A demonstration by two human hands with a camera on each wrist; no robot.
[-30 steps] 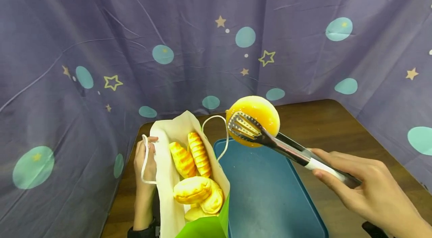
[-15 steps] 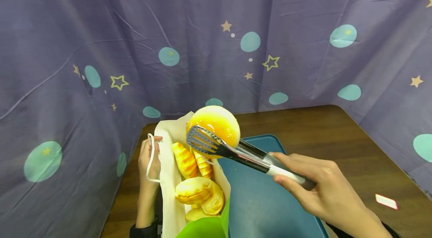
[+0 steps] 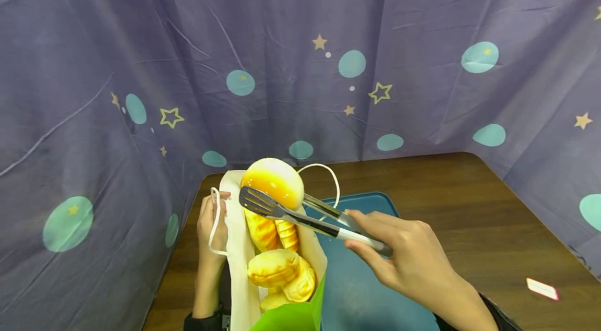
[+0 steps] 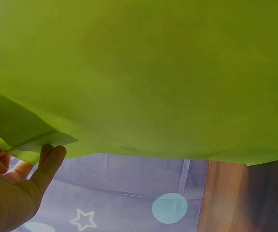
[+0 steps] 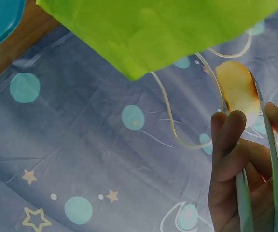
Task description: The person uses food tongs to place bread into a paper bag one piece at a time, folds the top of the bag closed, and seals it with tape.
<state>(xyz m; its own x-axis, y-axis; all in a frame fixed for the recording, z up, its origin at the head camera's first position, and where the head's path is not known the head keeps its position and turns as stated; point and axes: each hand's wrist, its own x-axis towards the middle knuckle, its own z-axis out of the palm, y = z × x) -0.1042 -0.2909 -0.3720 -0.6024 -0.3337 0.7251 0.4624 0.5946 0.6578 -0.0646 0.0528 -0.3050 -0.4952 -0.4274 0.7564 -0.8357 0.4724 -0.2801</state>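
Observation:
A round golden bun (image 3: 274, 180) is clamped between the slotted heads of metal tongs (image 3: 310, 221). My right hand (image 3: 413, 255) grips the tongs by their handles, thumb on one arm and fingers on the other. The bun hangs over the far end of the mouth of a green paper bag (image 3: 237, 263) with a pale inside. Several bread pieces (image 3: 274, 267) lie in the bag, some striped; the bun and tongs partly cover them. At the bag's left rim, my left hand (image 3: 211, 232) pinches the paper, as the left wrist view also shows at the green wall (image 4: 153, 72).
A blue tray (image 3: 359, 279) lies on the wooden table (image 3: 446, 200), right of the bag. Loops of white cord handle (image 3: 218, 224) stand out on both sides of the bag. A small white-and-red card (image 3: 542, 289) lies at the right. Purple curtain (image 3: 281, 49) encloses the back and sides.
My right hand has carried the bun in the tongs leftward, from above the tray to over the bag's mouth. My left hand has kept its hold on the rim.

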